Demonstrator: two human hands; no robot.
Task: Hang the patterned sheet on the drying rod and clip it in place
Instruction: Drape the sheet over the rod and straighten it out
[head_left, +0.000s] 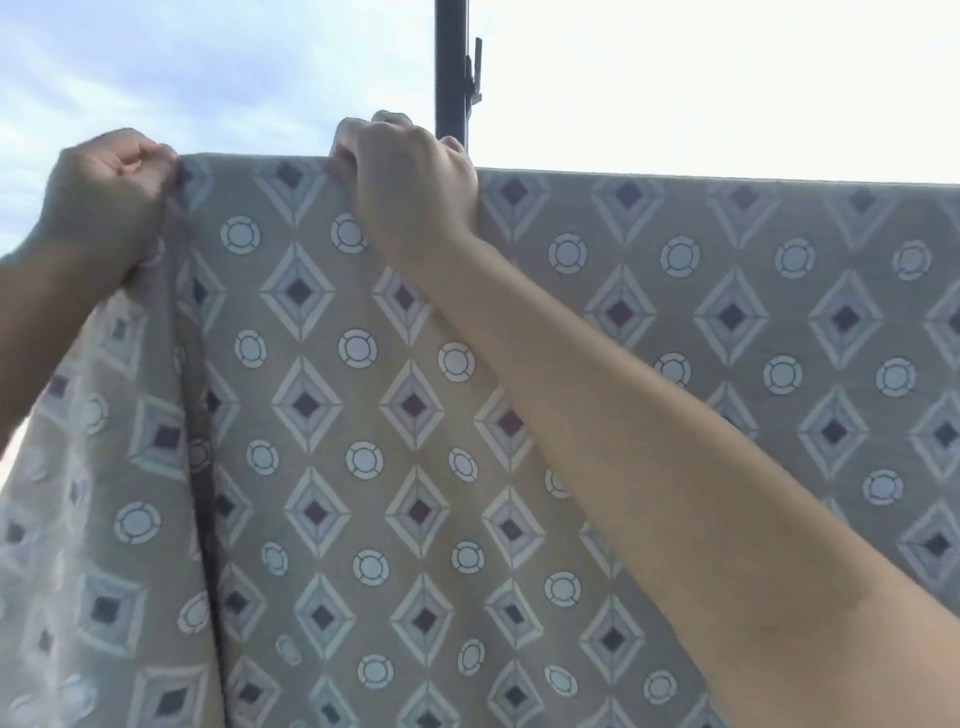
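The patterned sheet (727, 322), beige with diamonds and circles, hangs draped over a horizontal drying rod that is hidden under its top fold. My left hand (109, 192) is closed on the sheet's left edge at the top corner. My right hand (410, 166) grips the top fold over the rod, fingers curled over the far side. Left of my left hand's grip, a looser flap of the sheet (93, 519) falls toward me. No clip shows on the sheet.
A dark vertical pole (451, 67) rises behind the sheet, with a dark clip-like fitting (475, 67) on its right side. Bright sky fills the background above the rod line.
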